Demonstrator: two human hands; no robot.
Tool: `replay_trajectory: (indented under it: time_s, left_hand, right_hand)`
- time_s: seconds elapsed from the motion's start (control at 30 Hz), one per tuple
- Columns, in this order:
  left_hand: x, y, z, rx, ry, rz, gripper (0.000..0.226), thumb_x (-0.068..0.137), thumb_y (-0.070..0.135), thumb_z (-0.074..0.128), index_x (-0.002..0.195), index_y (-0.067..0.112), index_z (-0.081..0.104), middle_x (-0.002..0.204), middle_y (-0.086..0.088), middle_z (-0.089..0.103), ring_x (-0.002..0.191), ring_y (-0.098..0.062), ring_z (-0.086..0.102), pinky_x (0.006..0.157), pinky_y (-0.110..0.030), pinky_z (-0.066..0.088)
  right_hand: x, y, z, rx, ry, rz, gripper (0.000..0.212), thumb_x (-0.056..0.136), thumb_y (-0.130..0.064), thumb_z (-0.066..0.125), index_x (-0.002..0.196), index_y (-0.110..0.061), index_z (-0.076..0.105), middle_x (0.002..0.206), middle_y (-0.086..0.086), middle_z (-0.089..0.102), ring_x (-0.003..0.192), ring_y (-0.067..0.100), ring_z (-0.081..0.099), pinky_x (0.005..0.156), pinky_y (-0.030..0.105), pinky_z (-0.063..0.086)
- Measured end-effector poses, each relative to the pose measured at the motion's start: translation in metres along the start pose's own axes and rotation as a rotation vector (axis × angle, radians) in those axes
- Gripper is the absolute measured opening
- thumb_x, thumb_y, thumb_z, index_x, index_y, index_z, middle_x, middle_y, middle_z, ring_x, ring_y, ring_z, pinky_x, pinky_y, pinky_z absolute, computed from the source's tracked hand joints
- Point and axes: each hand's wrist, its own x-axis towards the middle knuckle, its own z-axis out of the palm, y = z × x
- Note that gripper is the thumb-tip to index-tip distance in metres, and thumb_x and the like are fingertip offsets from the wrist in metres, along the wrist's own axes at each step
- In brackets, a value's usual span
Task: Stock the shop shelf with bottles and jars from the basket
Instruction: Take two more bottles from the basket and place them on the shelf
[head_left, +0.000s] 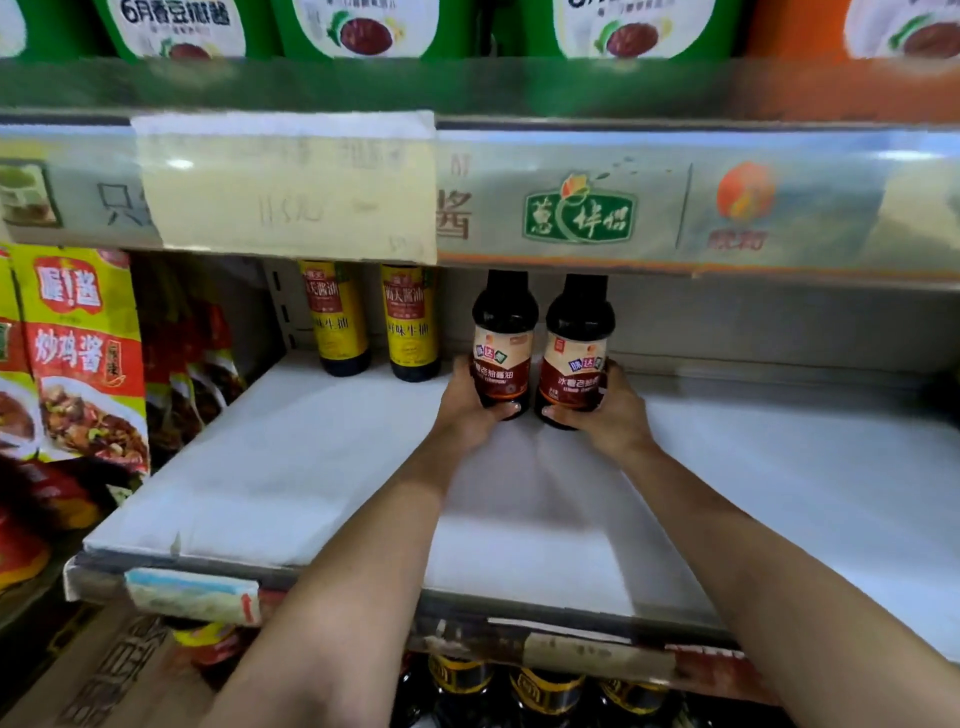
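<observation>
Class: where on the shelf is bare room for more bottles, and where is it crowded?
Bare: shelf right of the bottle in the right hand, and in front of the yellow-label bottles. Crowded: far left, by sauce packets.

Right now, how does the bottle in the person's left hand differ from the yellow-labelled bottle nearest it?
The yellow-labelled soy sauce bottle has a tall yellow label with a red panel; the left-hand bottle has a cream and dark red one. The yellow-labelled bottle stands free, further back on the white shelf; the left-hand bottle is in the grip of the left hand. Both are dark, upright, tops hidden by the shelf strip above.
</observation>
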Motion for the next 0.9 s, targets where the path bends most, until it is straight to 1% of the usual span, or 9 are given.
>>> replay_trajectory:
  time_s: [0.1, 0.2, 0.33, 0.53, 0.63, 0.73, 0.9]
  left_hand:
    - [0.021, -0.008, -0.001, 0.047, 0.054, -0.001, 0.072, 0.071, 0.006, 0.074, 0.130, 0.007, 0.035, 0.134, -0.012, 0.049, 0.125, -0.027, 0.046, 0.102, -0.035, 0.038]
    - [0.034, -0.013, 0.002, 0.067, 0.124, -0.008, 0.070, 0.068, 0.009, 0.077, 0.127, 0.008, 0.039, 0.132, -0.012, 0.051, 0.123, -0.028, 0.048, 0.102, -0.038, 0.041]
    - [0.045, -0.013, 0.003, 0.098, 0.162, -0.017, 0.069, 0.068, 0.012, 0.078, 0.126, 0.007, 0.040, 0.133, -0.011, 0.051, 0.124, -0.028, 0.048, 0.101, -0.038, 0.040]
    - [0.052, -0.017, 0.003, 0.119, 0.177, 0.000, 0.069, 0.068, 0.015, 0.078, 0.125, 0.008, 0.040, 0.133, -0.011, 0.051, 0.124, -0.028, 0.048, 0.102, -0.038, 0.040]
    - [0.054, -0.018, 0.003, 0.130, 0.183, 0.004, 0.067, 0.068, 0.016, 0.077, 0.124, 0.007, 0.040, 0.131, -0.012, 0.050, 0.123, -0.029, 0.048, 0.099, -0.037, 0.040]
    - [0.054, -0.018, 0.004, 0.146, 0.186, -0.007, 0.067, 0.069, 0.016, 0.076, 0.124, 0.006, 0.039, 0.132, -0.012, 0.048, 0.123, -0.029, 0.047, 0.099, -0.036, 0.039]
    - [0.054, -0.015, 0.007, 0.163, 0.208, -0.001, 0.068, 0.070, 0.016, 0.075, 0.126, 0.005, 0.037, 0.135, -0.013, 0.045, 0.126, -0.030, 0.043, 0.100, -0.036, 0.037]
  right_hand:
    - [0.020, 0.004, 0.010, -0.033, -0.003, 0.010, 0.082, 0.063, -0.025, 0.082, 0.132, -0.013, 0.038, 0.132, 0.006, 0.055, 0.122, 0.025, 0.051, 0.095, 0.029, 0.040]
    - [0.036, 0.006, 0.016, -0.041, -0.033, 0.007, 0.082, 0.064, -0.024, 0.082, 0.132, -0.014, 0.039, 0.132, 0.006, 0.055, 0.123, 0.026, 0.050, 0.098, 0.032, 0.040]
    - [0.051, 0.006, 0.022, -0.010, -0.065, 0.002, 0.077, 0.064, -0.017, 0.082, 0.130, -0.012, 0.043, 0.132, 0.008, 0.055, 0.123, 0.025, 0.051, 0.094, 0.026, 0.039]
    - [0.056, 0.007, 0.030, -0.035, 0.019, 0.014, 0.076, 0.063, -0.022, 0.082, 0.129, -0.010, 0.045, 0.131, 0.010, 0.056, 0.120, 0.026, 0.053, 0.093, 0.029, 0.042]
    - [0.056, 0.004, 0.032, -0.029, 0.038, 0.013, 0.074, 0.062, -0.022, 0.083, 0.125, -0.010, 0.048, 0.128, 0.010, 0.059, 0.117, 0.026, 0.055, 0.092, 0.030, 0.044]
    - [0.055, 0.003, 0.033, -0.025, 0.041, 0.019, 0.071, 0.064, -0.020, 0.082, 0.126, -0.010, 0.048, 0.128, 0.010, 0.059, 0.118, 0.025, 0.055, 0.088, 0.025, 0.041]
    - [0.053, 0.003, 0.035, -0.057, 0.088, -0.013, 0.067, 0.068, -0.019, 0.079, 0.126, -0.006, 0.048, 0.129, 0.012, 0.058, 0.120, 0.027, 0.053, 0.086, 0.022, 0.037]
